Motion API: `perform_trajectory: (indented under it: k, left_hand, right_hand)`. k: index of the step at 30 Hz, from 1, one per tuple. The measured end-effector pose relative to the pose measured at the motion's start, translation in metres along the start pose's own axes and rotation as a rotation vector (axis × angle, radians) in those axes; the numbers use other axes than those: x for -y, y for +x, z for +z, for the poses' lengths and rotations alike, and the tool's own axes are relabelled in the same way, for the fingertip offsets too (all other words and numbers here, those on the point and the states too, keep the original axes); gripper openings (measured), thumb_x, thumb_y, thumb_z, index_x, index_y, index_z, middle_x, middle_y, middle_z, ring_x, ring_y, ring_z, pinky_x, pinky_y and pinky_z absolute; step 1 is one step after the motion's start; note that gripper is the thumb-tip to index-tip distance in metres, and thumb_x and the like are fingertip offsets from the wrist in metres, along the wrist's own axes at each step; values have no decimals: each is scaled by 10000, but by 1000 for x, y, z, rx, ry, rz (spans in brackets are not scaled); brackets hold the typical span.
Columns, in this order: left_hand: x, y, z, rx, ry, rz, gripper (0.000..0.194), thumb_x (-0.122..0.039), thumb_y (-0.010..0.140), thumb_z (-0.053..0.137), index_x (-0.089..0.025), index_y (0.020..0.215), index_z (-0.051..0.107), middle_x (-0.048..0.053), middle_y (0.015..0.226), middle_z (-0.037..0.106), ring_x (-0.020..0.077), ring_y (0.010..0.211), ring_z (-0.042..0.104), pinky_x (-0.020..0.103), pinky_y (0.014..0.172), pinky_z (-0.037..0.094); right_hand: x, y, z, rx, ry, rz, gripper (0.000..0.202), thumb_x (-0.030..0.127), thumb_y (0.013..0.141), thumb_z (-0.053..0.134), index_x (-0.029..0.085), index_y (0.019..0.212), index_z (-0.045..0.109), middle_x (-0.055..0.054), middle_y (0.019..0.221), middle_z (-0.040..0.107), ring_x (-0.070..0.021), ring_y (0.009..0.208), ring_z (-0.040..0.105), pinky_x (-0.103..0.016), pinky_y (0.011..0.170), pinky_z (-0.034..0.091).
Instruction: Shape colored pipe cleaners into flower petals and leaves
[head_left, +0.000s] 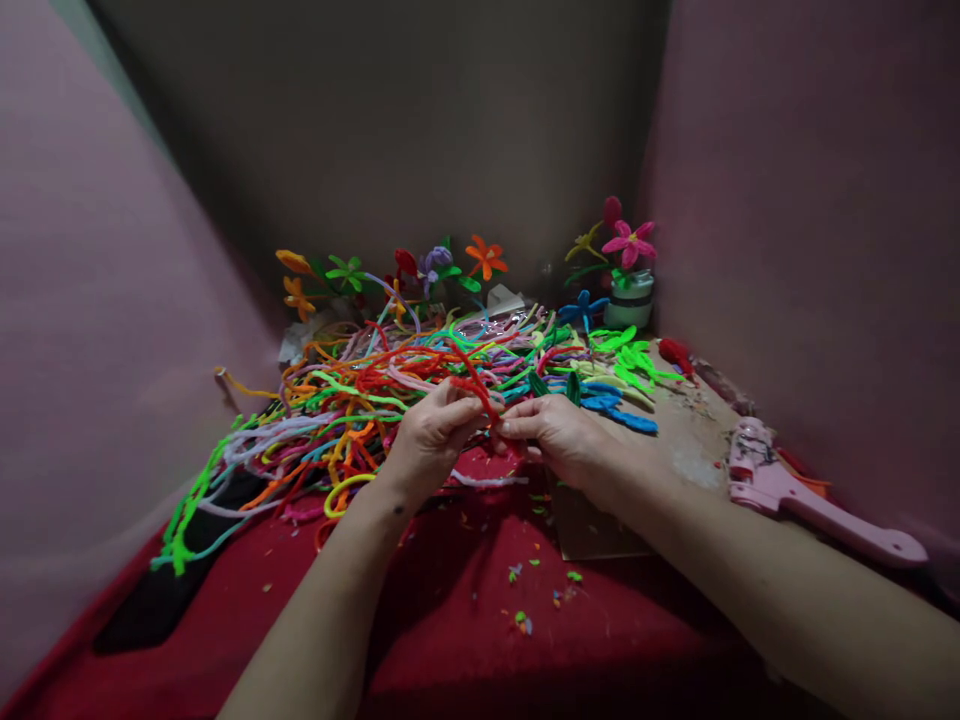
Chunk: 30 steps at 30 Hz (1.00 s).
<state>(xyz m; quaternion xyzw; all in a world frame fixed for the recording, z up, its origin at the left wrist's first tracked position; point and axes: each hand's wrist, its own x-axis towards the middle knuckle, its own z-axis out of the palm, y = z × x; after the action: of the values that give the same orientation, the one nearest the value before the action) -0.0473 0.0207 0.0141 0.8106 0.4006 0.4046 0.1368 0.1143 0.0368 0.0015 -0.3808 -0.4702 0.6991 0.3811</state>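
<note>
Between my two hands is a red pipe cleaner [480,385], bent and crossing over itself, with one end sticking up to the left. My left hand [439,425] pinches it from the left side. Close beside it, my right hand [562,435] has thumb and fingers closed on the same pipe cleaner. The exact twist at the fingertips is too small to make out. Behind and left of my hands spreads a large tangled heap of pipe cleaners [315,440] in many colours.
Pipe-cleaner flowers, an orange one [487,257] among them, stand along the back. A small pot [630,300] holds a pink flower [628,243]. Bright green petals [637,362] and blue pieces [626,415] lie right of the heap. A pink glue gun [817,505] rests far right. Scraps dot the red cloth [465,620].
</note>
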Motion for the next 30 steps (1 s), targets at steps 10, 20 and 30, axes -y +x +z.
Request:
perform_trajectory:
  k: [10,20,30]
  left_hand:
    - [-8,4,-14,65,560,383,130,-226,813,523,-199,781,646,55,898,578,164,831,473,280,700,403]
    - [-10,1,-15,186,649,358,154,-202,853,445,-178,749,555,24,760,598,147,725,492,264,664,379]
    - [1,2,-22,111,521,267,195,-212,862,435,-176,731,575,22,726,605,127,659,507,252,634,379]
  right_hand:
    - [7,-9,3,52,-109,-84,84,153,546,597,131,467,584,10,441,518,-74,434,385,-240,459,245]
    - [7,-10,6,4,-342,-162,107,192,583,615,130,504,579,44,458,464,-65,460,354,-226,467,257]
    - [6,-9,-2,199,-121,50,115,207,577,635,116,515,603,-19,466,560,-74,380,411,-220,372,262]
